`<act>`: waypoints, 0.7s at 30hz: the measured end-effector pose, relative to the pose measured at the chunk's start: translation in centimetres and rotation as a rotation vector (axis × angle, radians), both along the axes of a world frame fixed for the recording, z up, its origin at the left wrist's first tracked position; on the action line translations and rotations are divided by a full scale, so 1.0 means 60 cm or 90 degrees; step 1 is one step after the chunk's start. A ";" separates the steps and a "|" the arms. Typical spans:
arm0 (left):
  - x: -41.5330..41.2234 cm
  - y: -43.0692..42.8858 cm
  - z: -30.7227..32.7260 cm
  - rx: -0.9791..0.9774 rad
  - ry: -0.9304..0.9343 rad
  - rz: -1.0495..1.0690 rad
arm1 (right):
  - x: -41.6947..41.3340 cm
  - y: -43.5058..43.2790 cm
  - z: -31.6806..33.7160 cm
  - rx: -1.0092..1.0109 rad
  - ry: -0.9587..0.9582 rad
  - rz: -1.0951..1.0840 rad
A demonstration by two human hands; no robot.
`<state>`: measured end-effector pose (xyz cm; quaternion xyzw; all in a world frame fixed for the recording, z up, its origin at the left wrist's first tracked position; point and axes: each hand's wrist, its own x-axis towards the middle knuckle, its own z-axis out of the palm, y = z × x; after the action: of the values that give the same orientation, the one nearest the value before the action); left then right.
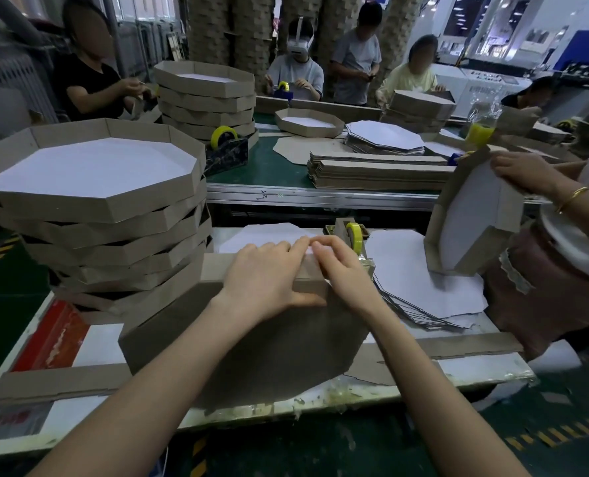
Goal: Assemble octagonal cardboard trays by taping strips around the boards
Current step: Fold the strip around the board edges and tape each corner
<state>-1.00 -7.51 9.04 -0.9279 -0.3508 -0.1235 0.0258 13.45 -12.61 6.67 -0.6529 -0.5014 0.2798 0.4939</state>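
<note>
A brown octagonal board (269, 352) stands tilted on the white table in front of me, its brown back facing me. A cardboard strip (213, 270) runs along its top edge. My left hand (265, 280) lies over that edge, fingers flat on the strip and thumb against the board's back. My right hand (341, 266) presses the strip beside it with its fingertips, where clear tape shines. A yellow tape roll on a dispenser (353, 235) sits just behind my right hand.
A tall stack of finished trays (96, 208) fills the left of the table. Loose white octagon boards (420, 280) lie at right, spare strips (55, 380) along the front edge. A person at right holds a tray (472, 215). More people and stacks sit beyond the green conveyor (269, 173).
</note>
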 end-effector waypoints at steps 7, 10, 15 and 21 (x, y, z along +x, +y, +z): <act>-0.065 -0.020 0.008 0.014 -0.094 0.023 | 0.058 -0.033 0.010 -0.212 -0.057 0.210; -0.097 -0.022 0.007 -0.037 -0.177 0.036 | 0.063 -0.035 0.041 -0.180 -0.107 0.216; -0.132 -0.014 -0.016 -0.103 -0.357 0.027 | 0.052 -0.018 0.095 -0.056 -0.189 0.195; -0.147 -0.012 -0.062 -0.145 -0.388 0.036 | 0.034 -0.008 0.092 -0.024 -0.227 0.145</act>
<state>-9.84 -8.22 5.33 -0.8351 -0.3792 -0.3551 -0.1808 15.48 -13.06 12.17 -0.6401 -0.6464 0.2233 0.3501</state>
